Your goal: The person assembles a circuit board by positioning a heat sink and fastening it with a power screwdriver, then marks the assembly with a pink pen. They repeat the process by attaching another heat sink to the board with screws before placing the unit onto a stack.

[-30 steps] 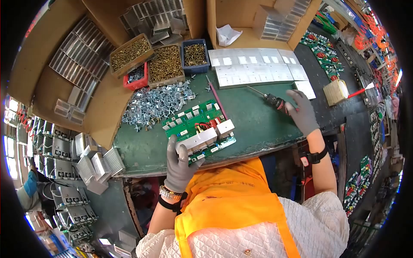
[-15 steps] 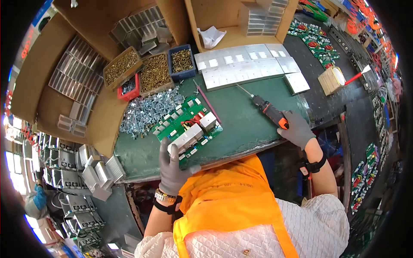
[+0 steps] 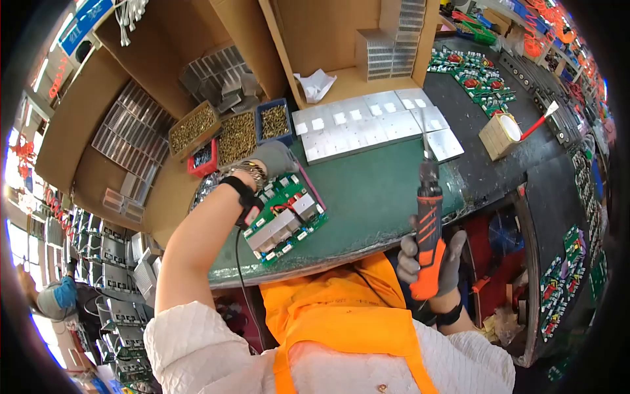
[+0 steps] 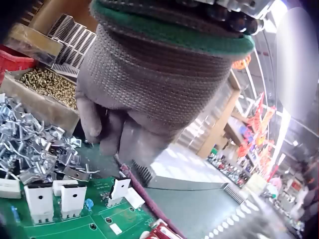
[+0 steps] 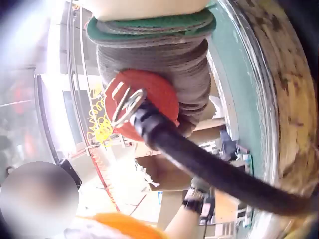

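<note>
One circuit board flat on the green bench, near the front edge. Metal block on its near side, white upright parts on the far side. Purple stick alongside the board.

Left hand reaches past the board, just beyond its far edge, over the stick's end. Fingers bent downward, tips partly hidden; can't tell if it's pinching anything.

Right hand has fingers wrapped round the power driver, held up by the bench edge, bit pointing away from the person and off the board. Dark cable out of the driver's butt.

Further out: loose metal clips beside the board, screw tray and blue bin behind, silver plates to the right.

My read: fastening job, at the fetch stage, left hand after a small part, driver on standby. Next move likely calls for a sure grip on that part, lining it up on the board, then the bit brought down square and seated before drive.
</note>
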`<action>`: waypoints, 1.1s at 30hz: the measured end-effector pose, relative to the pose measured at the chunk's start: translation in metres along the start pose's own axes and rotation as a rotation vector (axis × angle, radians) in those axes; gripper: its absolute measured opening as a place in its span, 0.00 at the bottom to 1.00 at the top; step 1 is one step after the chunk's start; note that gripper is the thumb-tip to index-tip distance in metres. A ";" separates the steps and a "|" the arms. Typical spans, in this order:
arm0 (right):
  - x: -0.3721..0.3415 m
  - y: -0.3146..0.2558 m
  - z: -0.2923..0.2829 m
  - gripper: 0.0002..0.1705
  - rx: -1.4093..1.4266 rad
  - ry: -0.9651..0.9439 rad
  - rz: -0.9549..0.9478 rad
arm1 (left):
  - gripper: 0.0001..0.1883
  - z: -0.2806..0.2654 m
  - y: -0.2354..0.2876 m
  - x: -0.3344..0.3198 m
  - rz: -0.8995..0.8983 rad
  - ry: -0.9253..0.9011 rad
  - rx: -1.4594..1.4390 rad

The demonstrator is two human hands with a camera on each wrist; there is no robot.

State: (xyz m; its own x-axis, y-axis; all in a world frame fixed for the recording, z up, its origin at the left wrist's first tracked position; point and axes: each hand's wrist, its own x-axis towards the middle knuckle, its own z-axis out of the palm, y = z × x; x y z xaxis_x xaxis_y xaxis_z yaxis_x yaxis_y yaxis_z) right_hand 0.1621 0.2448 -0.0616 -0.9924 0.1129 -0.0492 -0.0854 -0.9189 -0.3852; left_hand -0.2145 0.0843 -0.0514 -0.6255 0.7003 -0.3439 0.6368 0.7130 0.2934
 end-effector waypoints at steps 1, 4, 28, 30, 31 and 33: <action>-0.007 0.003 0.010 0.52 0.089 0.077 0.004 | 0.18 0.002 0.005 0.007 0.007 -0.064 0.092; -0.026 0.007 -0.007 0.43 0.301 -0.094 0.100 | 0.18 0.020 0.004 0.031 -0.102 0.005 0.303; -0.007 0.037 0.033 0.62 -1.229 -0.246 0.526 | 0.11 0.037 0.037 -0.207 -0.028 0.402 -1.207; -0.011 0.040 0.032 0.61 -1.218 -0.251 0.512 | 0.11 0.042 0.039 -0.210 -0.016 0.424 -1.198; -0.012 0.041 0.032 0.60 -1.234 -0.250 0.513 | 0.11 0.045 0.039 -0.211 -0.001 0.449 -1.183; -0.015 0.042 0.031 0.60 -1.248 -0.248 0.515 | 0.10 0.050 0.040 -0.213 -0.014 0.458 -1.212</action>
State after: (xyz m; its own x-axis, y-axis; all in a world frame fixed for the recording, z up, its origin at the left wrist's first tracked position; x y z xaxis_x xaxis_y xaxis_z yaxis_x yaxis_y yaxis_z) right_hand 0.1702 0.1927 -0.0488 -0.8883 -0.3252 -0.3242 0.2990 0.1262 -0.9459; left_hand -0.0330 -0.0381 -0.0106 -0.8785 0.4693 -0.0893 -0.0320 0.1288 0.9912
